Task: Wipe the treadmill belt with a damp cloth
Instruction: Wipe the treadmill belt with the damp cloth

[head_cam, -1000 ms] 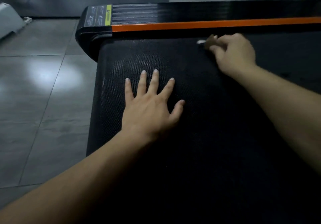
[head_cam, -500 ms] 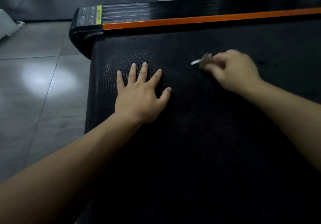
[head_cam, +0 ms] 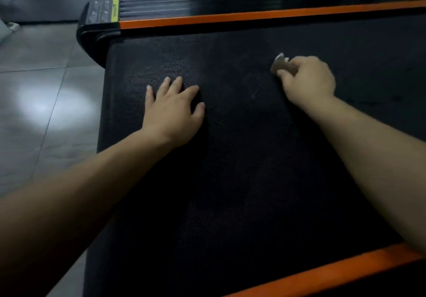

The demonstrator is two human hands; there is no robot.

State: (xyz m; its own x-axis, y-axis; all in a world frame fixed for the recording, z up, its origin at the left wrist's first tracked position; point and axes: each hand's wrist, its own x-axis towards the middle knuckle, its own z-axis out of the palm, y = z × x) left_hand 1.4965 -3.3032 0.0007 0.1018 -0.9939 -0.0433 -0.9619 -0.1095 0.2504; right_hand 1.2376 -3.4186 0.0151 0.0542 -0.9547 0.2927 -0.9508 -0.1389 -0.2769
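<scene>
The black textured treadmill belt (head_cam: 242, 170) fills most of the view. My left hand (head_cam: 173, 110) lies flat on it near the belt's left end, fingers spread. My right hand (head_cam: 309, 80) grips a small crumpled grey-white cloth (head_cam: 280, 65) and holds it down on the belt to the right of centre. Only a bit of the cloth sticks out beyond my fingers; the rest is hidden in my fist.
An orange strip (head_cam: 253, 16) and black side rail (head_cam: 184, 2) with a warning label (head_cam: 103, 12) run along the far side. Another orange strip (head_cam: 334, 271) lies at the near right edge. Grey tiled floor (head_cam: 41, 103) lies to the left.
My right hand has drawn the cloth from the far rail toward me across the belt. My left hand stayed flat on the belt, its fingers now closer together.
</scene>
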